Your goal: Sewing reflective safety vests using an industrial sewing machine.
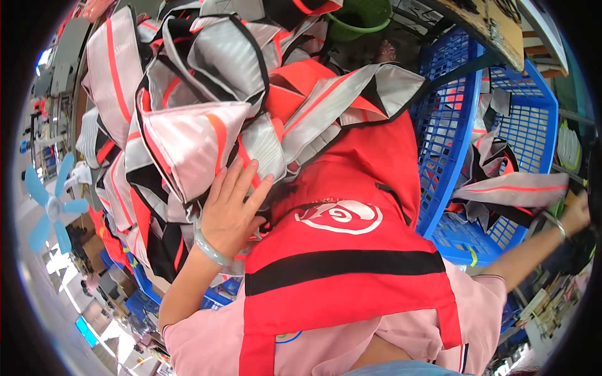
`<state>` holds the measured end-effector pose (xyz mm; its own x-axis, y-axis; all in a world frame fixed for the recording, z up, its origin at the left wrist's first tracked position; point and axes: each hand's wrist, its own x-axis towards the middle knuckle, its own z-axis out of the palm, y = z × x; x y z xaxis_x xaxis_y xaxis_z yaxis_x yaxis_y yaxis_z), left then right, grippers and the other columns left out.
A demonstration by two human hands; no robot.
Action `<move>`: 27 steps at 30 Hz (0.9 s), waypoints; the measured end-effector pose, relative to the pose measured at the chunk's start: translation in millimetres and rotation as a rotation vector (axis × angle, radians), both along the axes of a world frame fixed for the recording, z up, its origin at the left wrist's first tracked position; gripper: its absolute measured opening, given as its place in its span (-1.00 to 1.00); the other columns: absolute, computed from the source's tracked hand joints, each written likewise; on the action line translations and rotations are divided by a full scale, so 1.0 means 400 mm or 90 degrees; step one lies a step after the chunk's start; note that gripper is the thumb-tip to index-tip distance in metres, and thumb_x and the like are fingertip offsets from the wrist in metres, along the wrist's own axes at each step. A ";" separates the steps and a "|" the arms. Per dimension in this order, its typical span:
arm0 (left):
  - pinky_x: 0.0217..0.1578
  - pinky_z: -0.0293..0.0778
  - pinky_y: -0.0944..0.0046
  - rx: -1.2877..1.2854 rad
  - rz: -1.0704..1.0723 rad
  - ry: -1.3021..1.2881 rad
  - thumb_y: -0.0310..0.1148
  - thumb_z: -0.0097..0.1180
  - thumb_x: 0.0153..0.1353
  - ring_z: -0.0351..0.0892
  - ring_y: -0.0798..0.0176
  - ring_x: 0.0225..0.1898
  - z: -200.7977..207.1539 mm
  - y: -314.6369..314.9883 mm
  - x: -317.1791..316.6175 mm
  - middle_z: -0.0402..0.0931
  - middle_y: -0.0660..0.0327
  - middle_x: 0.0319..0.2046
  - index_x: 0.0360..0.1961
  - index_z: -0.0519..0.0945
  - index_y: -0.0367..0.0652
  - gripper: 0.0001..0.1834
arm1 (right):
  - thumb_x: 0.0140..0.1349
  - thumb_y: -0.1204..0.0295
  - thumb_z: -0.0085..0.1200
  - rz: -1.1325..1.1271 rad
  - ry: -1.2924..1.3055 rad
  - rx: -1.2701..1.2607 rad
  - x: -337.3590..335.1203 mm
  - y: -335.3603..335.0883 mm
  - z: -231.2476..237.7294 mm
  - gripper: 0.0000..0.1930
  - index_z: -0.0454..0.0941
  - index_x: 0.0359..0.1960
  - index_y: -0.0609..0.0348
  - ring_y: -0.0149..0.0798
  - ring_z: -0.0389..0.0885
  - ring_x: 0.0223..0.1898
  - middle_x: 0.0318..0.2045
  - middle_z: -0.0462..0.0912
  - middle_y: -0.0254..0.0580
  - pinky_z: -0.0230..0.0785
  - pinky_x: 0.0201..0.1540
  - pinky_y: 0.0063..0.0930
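Note:
My left hand [232,203], with a pale bangle at the wrist, lies with fingers spread on a big heap of grey reflective fabric pieces [194,141]. These have orange-red stripes and black edging, and spill across my lap over a red apron [338,266]. Out to the far right, my right hand [577,214] is blurred beside a blue plastic basket [444,141]. A striped reflective piece [514,190] stretches over the basket's side, its end close to that hand. Whether the fingers grip it cannot be made out.
More striped pieces [492,156] lie inside the basket. A green bucket [359,25] stands beyond the heap. At the upper right, a wooden table edge [501,31] juts over the basket. A blue fan [55,205] appears at the left.

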<state>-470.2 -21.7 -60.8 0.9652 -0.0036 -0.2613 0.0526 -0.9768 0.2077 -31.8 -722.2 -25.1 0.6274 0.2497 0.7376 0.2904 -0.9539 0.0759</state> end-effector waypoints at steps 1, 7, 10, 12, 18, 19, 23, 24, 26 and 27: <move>0.25 0.19 -0.06 0.028 0.012 -0.014 -0.43 0.41 -0.31 0.27 -0.07 0.26 -0.017 -0.006 -0.017 0.31 0.05 0.21 0.21 0.38 -0.04 -0.11 | 0.29 0.43 0.06 -0.022 -0.080 -0.308 0.002 0.103 -0.153 -0.73 0.56 -0.05 0.35 -0.12 0.64 -0.14 -0.08 0.64 0.05 0.48 -0.09 -0.36; 0.18 0.24 -0.01 0.166 0.082 -0.150 -0.49 0.00 0.06 0.42 0.03 0.12 -0.102 0.078 -0.059 0.42 0.07 0.13 0.17 0.44 -0.05 -0.44 | 0.20 0.18 0.22 0.218 0.763 0.326 -0.352 1.008 -0.624 -0.25 0.18 0.32 0.33 -0.38 0.59 -0.30 -0.03 0.60 0.00 0.45 -0.28 -0.55; 0.09 0.23 0.07 0.274 0.118 -0.250 -0.52 0.01 -0.03 0.46 0.13 0.00 -0.113 0.162 -0.053 0.55 0.24 -0.02 -0.03 0.58 -0.04 -0.54 | 0.19 0.09 0.22 0.146 0.997 0.854 -0.350 1.089 -0.722 -0.43 0.41 0.04 0.32 -0.47 0.58 -0.43 -0.35 0.62 -0.24 0.38 -0.43 -0.63; -0.01 0.22 0.12 0.304 0.141 -0.289 -0.48 0.02 -0.03 0.47 0.16 -0.09 -0.103 0.201 -0.049 0.59 0.31 -0.21 -0.18 0.62 -0.04 -0.66 | 0.18 0.05 0.22 0.177 1.030 0.927 -0.360 1.117 -0.724 -0.45 0.47 -0.04 0.32 -0.47 0.58 -0.48 -0.43 0.62 -0.25 0.36 -0.47 -0.64; -0.14 0.28 0.16 0.347 0.171 -0.333 -0.31 0.07 0.07 0.49 0.10 -0.18 -0.068 0.365 -0.030 0.56 0.22 -0.32 -0.21 0.61 -0.07 -0.76 | 0.19 0.03 0.21 0.101 0.992 0.677 -0.403 1.083 -0.672 -0.54 0.38 -0.60 0.13 -0.37 0.53 -0.68 -0.65 0.52 -0.23 0.36 -0.60 -0.54; -0.14 0.30 0.16 0.343 0.180 -0.344 -0.33 0.06 0.07 0.51 0.09 -0.17 -0.072 0.401 -0.032 0.58 0.21 -0.29 -0.20 0.62 -0.08 -0.74 | 0.18 0.05 0.23 0.098 0.975 0.739 -0.410 1.077 -0.643 -0.55 0.39 -0.60 0.11 -0.38 0.52 -0.66 -0.64 0.51 -0.24 0.35 -0.61 -0.56; -0.09 0.38 0.11 0.309 0.201 -0.378 -0.39 0.02 0.07 0.54 0.02 -0.11 -0.081 0.553 -0.030 0.62 0.15 -0.18 -0.13 0.63 -0.07 -0.69 | 0.30 0.20 0.14 0.182 0.929 0.841 -0.406 1.024 -0.537 -0.75 0.55 -0.38 0.12 -0.50 0.42 -0.66 -0.60 0.53 -0.41 0.24 -0.58 -0.61; -0.05 0.40 0.10 0.299 0.218 -0.374 -0.39 0.02 0.07 0.54 -0.01 -0.08 -0.055 0.586 -0.039 0.62 0.14 -0.16 -0.12 0.63 -0.06 -0.68 | 0.32 0.20 0.11 0.203 0.949 0.845 -0.404 1.015 -0.528 -0.75 0.56 -0.35 0.13 -0.50 0.42 -0.64 -0.56 0.57 -0.38 0.23 -0.58 -0.62; -0.01 0.43 0.17 0.220 0.185 -0.380 -0.38 -0.02 0.13 0.59 -0.02 -0.06 -0.051 0.708 -0.045 0.62 0.04 -0.16 -0.06 0.61 -0.18 -0.65 | 0.33 0.20 0.08 0.215 0.949 0.853 -0.408 1.013 -0.505 -0.75 0.55 -0.32 0.13 -0.51 0.43 -0.63 -0.53 0.59 -0.36 0.21 -0.59 -0.64; 0.01 0.42 0.20 0.151 0.211 -0.364 -0.40 -0.01 0.16 0.58 0.00 -0.05 -0.053 0.782 -0.057 0.62 0.05 -0.14 -0.03 0.60 -0.17 -0.65 | 0.33 0.20 0.08 0.221 0.957 0.845 -0.407 1.012 -0.511 -0.75 0.55 -0.32 0.13 -0.51 0.43 -0.63 -0.53 0.59 -0.36 0.21 -0.59 -0.64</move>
